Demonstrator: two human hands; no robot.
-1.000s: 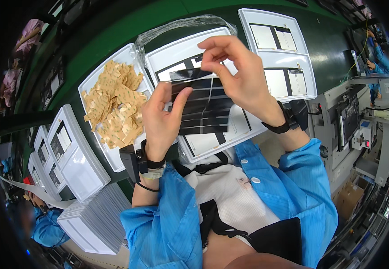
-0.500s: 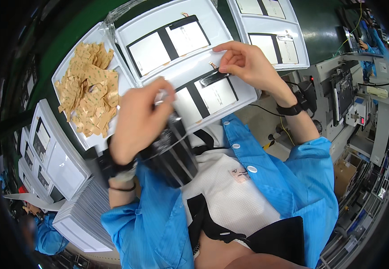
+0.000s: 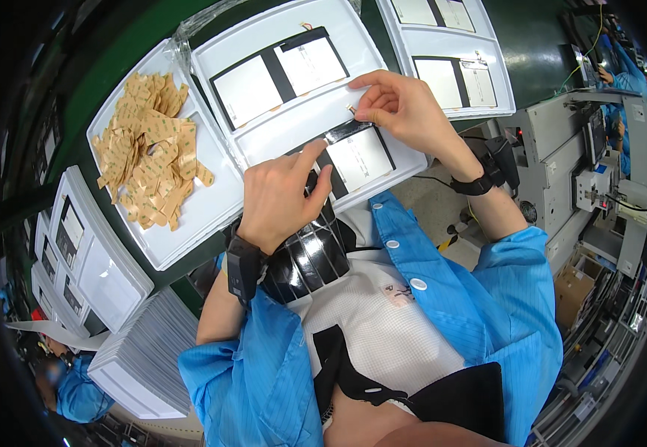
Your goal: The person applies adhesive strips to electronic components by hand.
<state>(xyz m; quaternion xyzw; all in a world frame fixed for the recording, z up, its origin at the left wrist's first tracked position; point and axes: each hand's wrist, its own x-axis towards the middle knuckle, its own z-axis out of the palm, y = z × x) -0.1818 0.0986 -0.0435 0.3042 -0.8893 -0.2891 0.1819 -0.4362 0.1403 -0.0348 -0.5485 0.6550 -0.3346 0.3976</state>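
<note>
A tray (image 3: 217,155) holds tan scraps (image 3: 152,149) — the middle tray (image 3: 357,52), white panels (image 3: 359,158).

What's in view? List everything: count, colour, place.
flat rectangular panels: several, white and black, in trays
plastic trays: many, white, centre and both sides
glossy pale-lined sheet: one, black, below left hand
paper scraps: many, tan, piled in left tray
crumpled plastic film: some, clear, upper left
tabletop: one, green, under trays
metal equipment: several, grey, right
cardboard box: one, brown, lower right
co-workers: at least two, blue sleeves, left and right rims
wristbands: two, black, on wrists
left hand: one, blue-sleeved, over near panel
right hand: one, blue-sleeved, at that panel's edge
</note>
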